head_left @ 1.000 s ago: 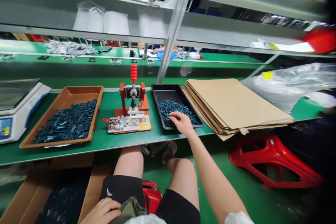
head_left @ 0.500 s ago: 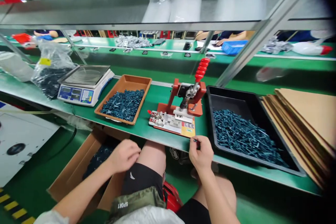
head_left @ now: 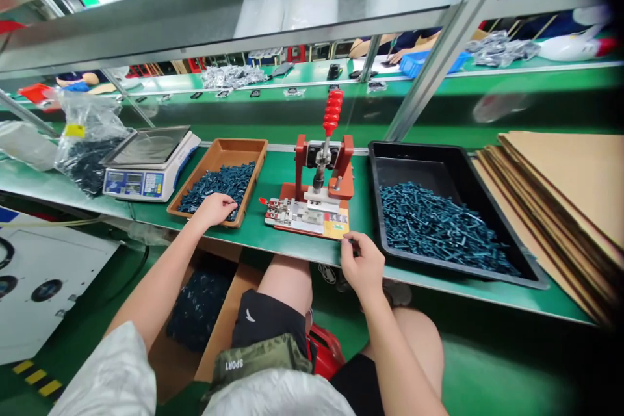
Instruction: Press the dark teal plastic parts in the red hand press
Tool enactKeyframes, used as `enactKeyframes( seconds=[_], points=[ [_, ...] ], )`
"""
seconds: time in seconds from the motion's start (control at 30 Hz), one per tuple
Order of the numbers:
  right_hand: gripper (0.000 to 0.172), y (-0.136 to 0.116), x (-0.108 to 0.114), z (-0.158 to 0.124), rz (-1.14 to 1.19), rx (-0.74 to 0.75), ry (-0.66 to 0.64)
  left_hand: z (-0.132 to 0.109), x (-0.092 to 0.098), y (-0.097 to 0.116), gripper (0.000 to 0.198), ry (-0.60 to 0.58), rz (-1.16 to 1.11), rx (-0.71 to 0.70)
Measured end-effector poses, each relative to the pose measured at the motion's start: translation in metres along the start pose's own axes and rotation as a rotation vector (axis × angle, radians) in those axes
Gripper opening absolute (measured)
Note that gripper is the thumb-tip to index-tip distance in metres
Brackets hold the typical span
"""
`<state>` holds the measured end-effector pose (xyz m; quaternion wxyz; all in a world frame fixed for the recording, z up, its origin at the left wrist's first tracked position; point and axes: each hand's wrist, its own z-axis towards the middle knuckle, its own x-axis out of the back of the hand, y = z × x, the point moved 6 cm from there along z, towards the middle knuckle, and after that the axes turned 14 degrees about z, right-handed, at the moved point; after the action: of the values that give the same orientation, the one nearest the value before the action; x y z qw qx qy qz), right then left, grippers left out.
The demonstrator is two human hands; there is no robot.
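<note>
Glossy plastic lever handle (head_left: 333,114), smooth black plastic tray (head_left: 414,170), matt cardboard (head_left: 570,175).

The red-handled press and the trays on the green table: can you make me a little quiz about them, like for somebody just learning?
1. True or false: the red-handled press stands between the brown tray and the black tray.
2. Which tray is the person's left hand at?
3. What lies just right of the black tray?
A) The scale
B) The stacked brown sheets
C) The yellow-labelled bag

Key: 1. True. 2. The brown tray. 3. B.
</note>
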<state>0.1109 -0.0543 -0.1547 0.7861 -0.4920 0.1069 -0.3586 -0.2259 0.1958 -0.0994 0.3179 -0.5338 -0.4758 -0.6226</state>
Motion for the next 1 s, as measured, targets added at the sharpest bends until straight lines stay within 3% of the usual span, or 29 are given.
enactKeyframes(
  seconds=[0.13,0.27,0.4,0.5,0.6,0.7,0.83,1.0],
  points=[
    [0.016,0.004,0.000,0.001,0.064,-0.022,-0.025,-0.004,0.012,-0.009,0.029,0.090,-0.233,0.153],
    [0.017,0.005,-0.006,0.004,0.105,-0.023,-0.100,-0.008,0.021,-0.005,0.037,0.152,-0.663,0.271],
    [0.018,-0.001,-0.010,0.006,0.129,-0.010,-0.150,-0.022,0.025,0.025,0.039,0.142,-1.066,0.216],
    [0.019,-0.002,-0.006,0.007,0.164,-0.029,-0.141,-0.039,0.020,0.056,0.038,0.077,-1.164,0.125],
    [0.024,0.003,-0.003,0.007,0.251,-0.080,-0.146,-0.056,0.004,0.085,0.044,0.008,-1.104,0.072],
    [0.025,0.007,-0.003,0.008,0.303,-0.110,-0.165,-0.060,-0.016,0.110,0.043,-0.054,-0.896,-0.006],
    [0.021,0.005,-0.001,0.011,0.279,-0.056,-0.137,-0.046,-0.031,0.137,0.034,-0.039,-0.577,-0.128],
    [0.014,0.005,0.001,0.010,0.279,-0.074,-0.099,-0.020,-0.031,0.171,0.021,0.052,-0.239,-0.287]
  ],
)
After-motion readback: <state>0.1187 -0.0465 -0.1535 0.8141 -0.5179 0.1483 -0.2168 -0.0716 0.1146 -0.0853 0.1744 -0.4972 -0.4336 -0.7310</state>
